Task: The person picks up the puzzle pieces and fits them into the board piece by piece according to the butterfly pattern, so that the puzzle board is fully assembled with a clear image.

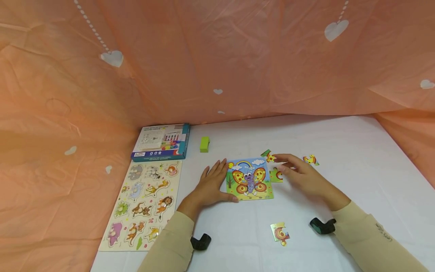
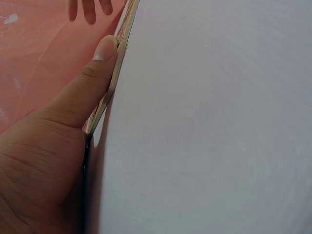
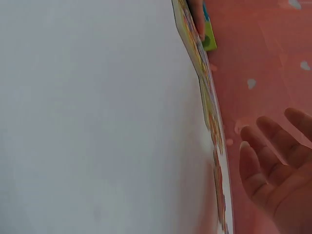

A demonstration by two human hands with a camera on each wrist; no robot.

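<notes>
Tan sleeves (image 1: 370, 234) closest, near side of the butterfly board (image 1: 250, 177), which lies flat on the white desk (image 1: 238, 249). Left hand (image 1: 212, 185) touching board's left side: grip relaxed, fingers spread, thumb along near edge. Right hand (image 1: 300, 175) just right of board: grip released, fingers slightly bent, nothing held. Green piece (image 1: 276, 176) beside board's right edge, yellow-and-green piece (image 1: 269, 155) by its far-right corner, red-and-yellow piece (image 1: 310, 159) farther right of it, orange piece (image 1: 280, 233) on its near side. Green block (image 1: 204, 144) beyond board, to the left; blue-edged box (image 1: 159, 141) and animal board (image 1: 155, 211) farther left of it; orange cloth (image 1: 217, 56) behind it.
</notes>
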